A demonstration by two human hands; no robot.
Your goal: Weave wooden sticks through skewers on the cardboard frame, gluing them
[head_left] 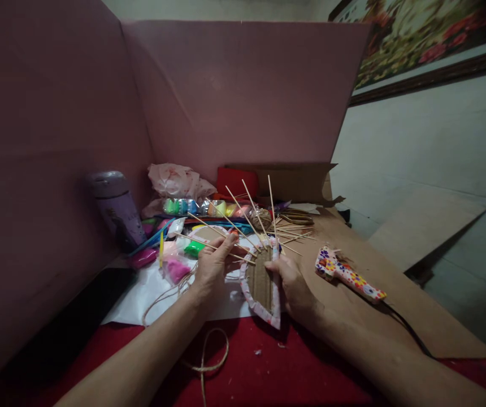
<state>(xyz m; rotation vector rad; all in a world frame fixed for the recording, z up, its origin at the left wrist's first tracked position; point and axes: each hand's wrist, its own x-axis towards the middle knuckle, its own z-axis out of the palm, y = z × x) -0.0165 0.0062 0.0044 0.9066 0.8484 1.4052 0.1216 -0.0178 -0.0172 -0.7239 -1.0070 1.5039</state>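
Observation:
My right hand (290, 281) grips a half-round cardboard piece (263, 288) by its straight side, thumb on the bare brown face. Pink-patterned covering wraps its edge. Several thin wooden sticks (248, 204) fan out from the curved side, pointing up and to the left. At the left of the fan, my left hand (214, 267) is closed around a wooden stick (239, 258) whose end meets the cardboard; its fingertips are partly hidden. Behind this hand lies another pink-edged cardboard piece (209, 233). Twine (164, 295) loops beside my left wrist and over the red cloth.
A hot glue gun (347, 274) with flowered covering lies on cardboard at right, its cord trailing forward. Loose sticks (296, 233), scissors (296, 217) and a twine ball (260, 218) sit behind. Coloured clay packs (177, 270) and a purple bottle (118, 212) stand left. Pink panels (243, 90) enclose the back.

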